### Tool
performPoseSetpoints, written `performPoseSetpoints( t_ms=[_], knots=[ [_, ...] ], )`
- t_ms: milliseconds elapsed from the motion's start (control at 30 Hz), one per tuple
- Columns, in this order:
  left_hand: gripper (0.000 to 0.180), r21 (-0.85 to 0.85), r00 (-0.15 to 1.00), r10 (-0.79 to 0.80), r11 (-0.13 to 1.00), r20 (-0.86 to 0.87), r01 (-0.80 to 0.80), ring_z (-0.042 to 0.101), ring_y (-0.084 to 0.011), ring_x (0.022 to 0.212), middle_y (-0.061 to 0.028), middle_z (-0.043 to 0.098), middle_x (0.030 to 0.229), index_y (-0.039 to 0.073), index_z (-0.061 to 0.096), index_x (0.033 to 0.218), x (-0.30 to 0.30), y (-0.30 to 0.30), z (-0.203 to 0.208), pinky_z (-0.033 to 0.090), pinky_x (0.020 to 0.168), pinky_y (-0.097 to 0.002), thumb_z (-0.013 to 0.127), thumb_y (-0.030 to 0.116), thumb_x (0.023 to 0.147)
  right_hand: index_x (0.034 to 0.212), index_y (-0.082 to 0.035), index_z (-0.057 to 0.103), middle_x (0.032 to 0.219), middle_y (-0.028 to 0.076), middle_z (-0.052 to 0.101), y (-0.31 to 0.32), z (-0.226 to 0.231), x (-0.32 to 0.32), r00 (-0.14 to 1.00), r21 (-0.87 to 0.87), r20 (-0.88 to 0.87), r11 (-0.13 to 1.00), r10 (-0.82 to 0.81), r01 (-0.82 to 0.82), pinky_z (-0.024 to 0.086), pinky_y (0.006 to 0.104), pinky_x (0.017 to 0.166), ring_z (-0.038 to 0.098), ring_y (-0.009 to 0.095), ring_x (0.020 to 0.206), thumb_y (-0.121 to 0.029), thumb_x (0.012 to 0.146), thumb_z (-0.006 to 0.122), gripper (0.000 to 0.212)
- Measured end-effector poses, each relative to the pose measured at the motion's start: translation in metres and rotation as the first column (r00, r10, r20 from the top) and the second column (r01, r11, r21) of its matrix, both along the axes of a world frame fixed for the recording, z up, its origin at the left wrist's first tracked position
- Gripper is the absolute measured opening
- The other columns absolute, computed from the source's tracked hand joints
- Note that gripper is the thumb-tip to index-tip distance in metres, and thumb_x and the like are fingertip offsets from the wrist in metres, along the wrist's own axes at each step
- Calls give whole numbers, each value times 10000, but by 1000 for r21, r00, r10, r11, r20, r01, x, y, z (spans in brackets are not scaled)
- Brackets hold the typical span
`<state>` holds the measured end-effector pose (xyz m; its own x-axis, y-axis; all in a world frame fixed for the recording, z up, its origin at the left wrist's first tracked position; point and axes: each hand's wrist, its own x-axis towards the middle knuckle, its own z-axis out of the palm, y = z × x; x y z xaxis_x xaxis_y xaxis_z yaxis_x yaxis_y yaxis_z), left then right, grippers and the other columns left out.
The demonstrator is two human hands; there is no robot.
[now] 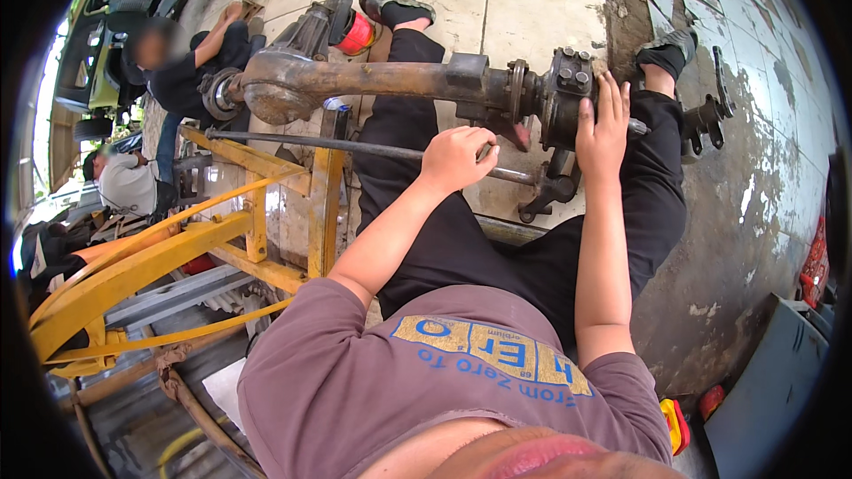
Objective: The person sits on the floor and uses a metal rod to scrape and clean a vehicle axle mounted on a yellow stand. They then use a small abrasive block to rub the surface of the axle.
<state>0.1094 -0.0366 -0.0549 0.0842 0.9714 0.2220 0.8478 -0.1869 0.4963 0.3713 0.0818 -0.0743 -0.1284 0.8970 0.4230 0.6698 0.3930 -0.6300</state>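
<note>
Mauve-brown shirt [355, 372] nearest, cut off at the lower rim, with black trousers [408, 239] beyond it, legs spread and partly covered by metalwork. Of the two hands, left hand [455, 158] curled over a long metal rod [373, 147], palm and underside hidden; cannot tell whether wrapped around it or merely resting on it. Right hand [605, 129] released, fingers straight and laid against the bolted hub [559, 111]. Hard to make out beneath: a dark linkage arm [554, 191], either joined to the rod's right end or just beside it.

Past the rod, stretched crosswise in front and passing above the left shin in view, a heavy axle housing [390, 80]. Brown with rust and dark grime, tubular, swelling into a rounded casing toward the left, with a blocky bracket and a round flange toward the right; far side and underside out of sight. Off to the left, a scuffed yellow steel frame [142, 279]. Beyond the axle, worn, stained floor tiles [541, 18]. Farther left, a seated person in dark clothes [182, 84], legs partly hidden behind the axle's end; another in a pale top [129, 186], both heads blurred. Farthest, a green vehicle [89, 71], cut off by the rim.
</note>
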Motion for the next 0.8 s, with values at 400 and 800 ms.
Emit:
performPoseSetpoints(
  t_ms=[400, 800],
  knots=[
    [89, -8, 1000, 7, 1000, -4, -7, 703, -249, 690, -44, 708, 760, 111, 782, 966, 0, -1, -4, 573, 673, -402, 819, 160, 902, 1617, -27, 559, 1713, 171, 534, -20, 1, -3, 1000, -6, -26, 1000, -7, 7, 390, 531, 1314, 399, 498, 1631, -271, 1100, 665, 581],
    [97, -46, 1000, 15, 999, -7, -15, 744, -286, 787, -48, 750, 823, 115, 758, 952, 3, 2, 1, 599, 726, -435, 803, 199, 932, 1626, -33, 548, 1730, 163, 513, -3, 13, 0, 998, -44, 60, 999, -13, 16, 410, 525, 1300, 382, 501, 1640, -326, 1109, 662, 606]
  ],
)
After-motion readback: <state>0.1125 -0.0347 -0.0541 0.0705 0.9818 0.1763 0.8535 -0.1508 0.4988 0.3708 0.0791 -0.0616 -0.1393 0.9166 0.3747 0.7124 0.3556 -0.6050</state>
